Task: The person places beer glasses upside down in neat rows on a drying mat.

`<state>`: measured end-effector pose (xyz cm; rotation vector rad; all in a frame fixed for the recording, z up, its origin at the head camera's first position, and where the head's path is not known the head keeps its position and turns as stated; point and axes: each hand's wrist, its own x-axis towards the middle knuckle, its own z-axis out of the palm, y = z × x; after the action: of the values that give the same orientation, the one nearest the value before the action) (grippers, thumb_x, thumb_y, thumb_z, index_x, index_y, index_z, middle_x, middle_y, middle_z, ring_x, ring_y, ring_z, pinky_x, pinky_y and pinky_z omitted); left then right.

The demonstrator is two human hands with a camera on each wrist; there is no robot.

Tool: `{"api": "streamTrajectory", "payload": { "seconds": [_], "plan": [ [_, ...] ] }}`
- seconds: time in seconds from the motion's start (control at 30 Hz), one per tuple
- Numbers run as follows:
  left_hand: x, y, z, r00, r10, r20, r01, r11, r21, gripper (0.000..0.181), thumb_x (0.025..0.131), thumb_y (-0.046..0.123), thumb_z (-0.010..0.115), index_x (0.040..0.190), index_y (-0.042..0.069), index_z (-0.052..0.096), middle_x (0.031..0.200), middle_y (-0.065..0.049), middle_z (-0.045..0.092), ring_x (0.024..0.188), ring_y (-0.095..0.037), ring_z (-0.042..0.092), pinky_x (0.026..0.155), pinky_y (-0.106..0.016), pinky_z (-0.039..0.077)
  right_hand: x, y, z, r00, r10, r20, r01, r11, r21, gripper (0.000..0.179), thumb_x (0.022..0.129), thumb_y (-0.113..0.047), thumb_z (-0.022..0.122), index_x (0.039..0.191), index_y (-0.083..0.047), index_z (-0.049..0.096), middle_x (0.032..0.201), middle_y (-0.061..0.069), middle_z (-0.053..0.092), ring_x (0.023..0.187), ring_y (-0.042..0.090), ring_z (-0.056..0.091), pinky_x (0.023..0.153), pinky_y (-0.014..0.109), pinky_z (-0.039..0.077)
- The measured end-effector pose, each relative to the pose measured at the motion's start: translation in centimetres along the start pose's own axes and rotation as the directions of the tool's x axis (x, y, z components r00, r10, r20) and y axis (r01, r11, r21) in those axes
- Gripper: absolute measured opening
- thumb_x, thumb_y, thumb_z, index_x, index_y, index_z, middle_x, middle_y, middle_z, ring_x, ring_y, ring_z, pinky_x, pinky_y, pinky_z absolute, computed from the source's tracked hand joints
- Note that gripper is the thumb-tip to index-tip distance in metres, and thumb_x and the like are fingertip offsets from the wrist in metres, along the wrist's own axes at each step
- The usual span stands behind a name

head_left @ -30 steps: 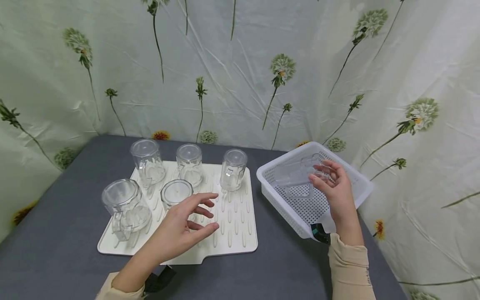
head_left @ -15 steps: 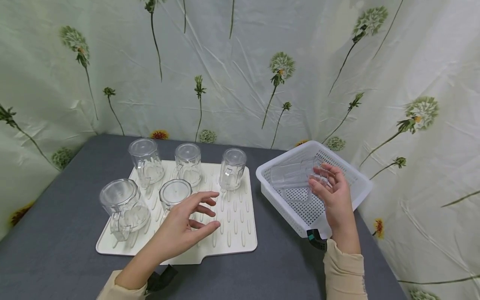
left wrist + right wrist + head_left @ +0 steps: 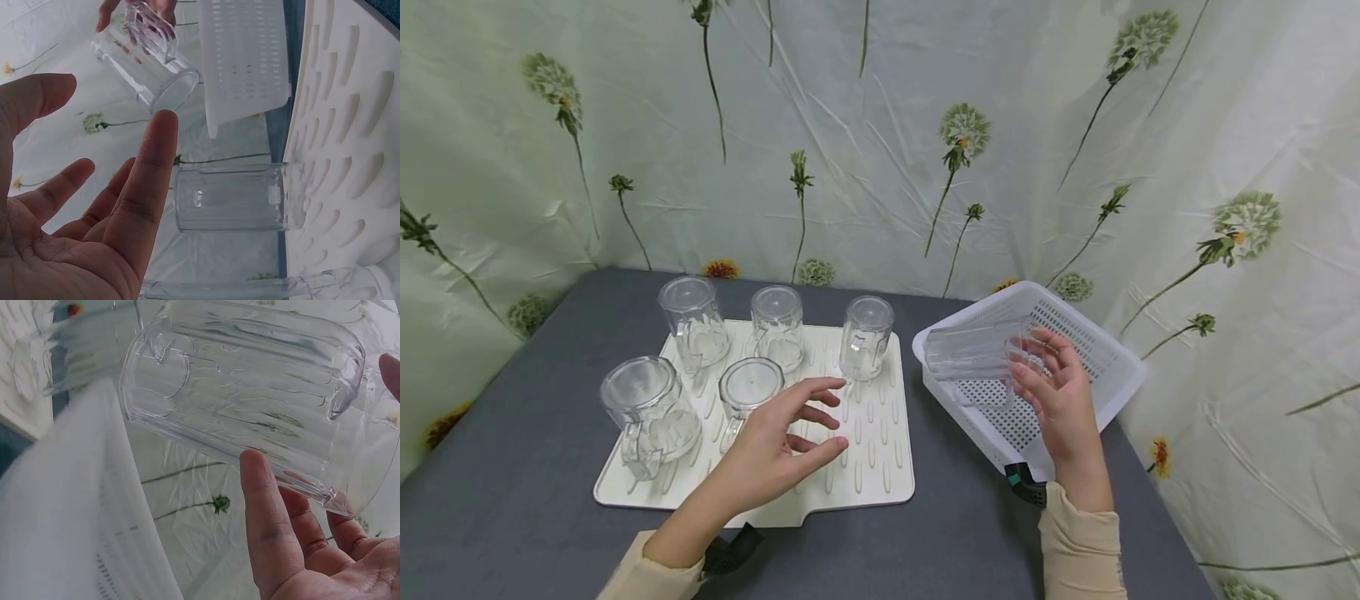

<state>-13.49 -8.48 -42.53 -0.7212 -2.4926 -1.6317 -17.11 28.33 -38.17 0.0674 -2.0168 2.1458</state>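
My right hand point(image 3: 1062, 396) grips a clear glass mug point(image 3: 966, 352) by one end, with thumb and fingers around it. Tipped on its side, the mug is above the white basket point(image 3: 961, 417), its handle hanging downward in the head view. The right wrist view has that mug point(image 3: 244, 381) close up, with fingertips point(image 3: 259, 475) against its wall. Over the front of the white ridged drying board point(image 3: 865, 475) hovers my left hand point(image 3: 767, 450), fingers spread and holding nothing. Nearest to it is an upside-down mug point(image 3: 751, 383), partly hidden behind the hand.
Several other clear mugs stand upside down on the board, among them a large mug point(image 3: 651, 408) at front left and a slim mug point(image 3: 867, 337) at back right. A dark grey tabletop point(image 3: 917, 550) lies beneath. A flowered curtain point(image 3: 872, 167) hangs behind.
My right hand has moved slightly left, carrying the mug up and toward the basket's left side. The left hand has shifted only a little to the right. The mugs on the board stay put.
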Motion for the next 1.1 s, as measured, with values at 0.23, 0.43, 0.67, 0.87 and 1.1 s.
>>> {"api": "streamTrajectory", "payload": {
  "seconds": [0.23,0.43,0.67,0.87,1.1],
  "plan": [
    [0.0,-0.2,0.3,1.0,0.001,0.01,0.0,1.0,-0.024,0.066,0.094,0.022,0.086,0.151,0.032,0.056,0.127,-0.002,0.07,0.103,-0.01,0.076,0.074,-0.026,0.065,-0.9,0.6,1.0,0.998,-0.013,0.054,0.013,1.0,-0.004,0.049,0.103,-0.003,0.065,0.146,-0.018,0.047,0.142,0.006,0.059,0.126,0.017,0.068,0.095,0.027,0.062],
    [-0.1,-0.2,0.3,1.0,-0.008,0.007,0.009,0.999,-0.04,0.066,0.094,0.023,0.086,0.151,0.033,0.055,0.128,-0.002,0.07,0.104,-0.01,0.076,0.074,-0.026,0.065,-1.3,0.8,2.0,0.996,-0.031,0.081,0.029,0.999,0.019,0.053,0.101,0.0,0.063,0.148,-0.018,0.045,0.146,0.012,0.054,0.127,0.018,0.068,0.097,0.027,0.062],
    [0.0,-0.2,0.4,1.0,0.005,0.009,-0.005,0.998,-0.055,0.067,0.094,0.022,0.086,0.152,0.031,0.054,0.129,-0.005,0.07,0.105,-0.012,0.077,0.075,-0.027,0.066,-1.5,1.1,2.4,0.994,-0.054,0.094,0.048,0.997,0.068,0.051,0.101,-0.001,0.064,0.146,-0.017,0.048,0.143,0.008,0.059,0.129,0.024,0.067,0.096,0.028,0.062],
    [0.0,-0.2,0.4,1.0,0.007,0.009,-0.006,0.997,-0.073,0.069,0.093,0.018,0.086,0.152,0.029,0.054,0.131,-0.006,0.069,0.106,-0.013,0.077,0.075,-0.027,0.066,-1.6,1.8,2.7,0.988,-0.064,0.139,0.048,0.991,0.121,0.052,0.099,-0.004,0.067,0.146,-0.016,0.049,0.142,0.005,0.061,0.122,0.022,0.068,0.09,0.026,0.062],
    [-0.1,-0.2,0.4,1.0,0.012,0.007,-0.011,0.995,-0.101,0.07,0.093,0.018,0.086,0.154,0.029,0.052,0.134,-0.007,0.068,0.107,-0.014,0.077,0.077,-0.029,0.067,-1.5,2.5,2.6,0.982,-0.089,0.166,0.057,0.98,0.189,0.054,0.099,-0.009,0.072,0.146,-0.016,0.048,0.142,0.005,0.06,0.121,0.018,0.065,0.089,0.025,0.062]
  ]
}}
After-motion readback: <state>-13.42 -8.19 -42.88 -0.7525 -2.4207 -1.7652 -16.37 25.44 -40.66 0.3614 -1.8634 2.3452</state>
